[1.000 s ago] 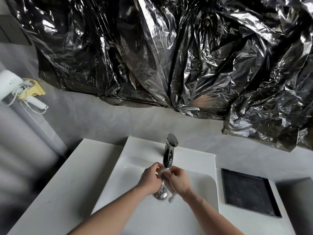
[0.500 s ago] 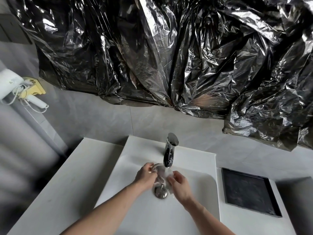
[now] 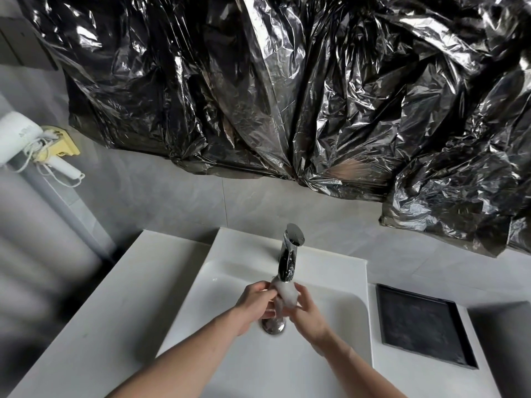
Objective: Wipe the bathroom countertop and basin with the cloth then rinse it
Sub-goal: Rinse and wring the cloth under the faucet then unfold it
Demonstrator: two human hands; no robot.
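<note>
The small wet white cloth hangs bunched just under the chrome tap spout, over the white basin, pinched between the left hand and right hand, both curled on it from either side.

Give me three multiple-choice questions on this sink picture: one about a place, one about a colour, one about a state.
1. Where is the cloth?
A. under the tap spout
B. on the tray
C. on the left countertop

2. What colour is the tray?
A. white
B. yellow
C. black

3. How is the cloth held?
A. left hand only
B. between both hands, left and right hand
C. lying loose

Answers:
A, it sits bunched right below the spout.
C, the tray beside the basin is dark.
B, fingers of both hands grip it.
</note>
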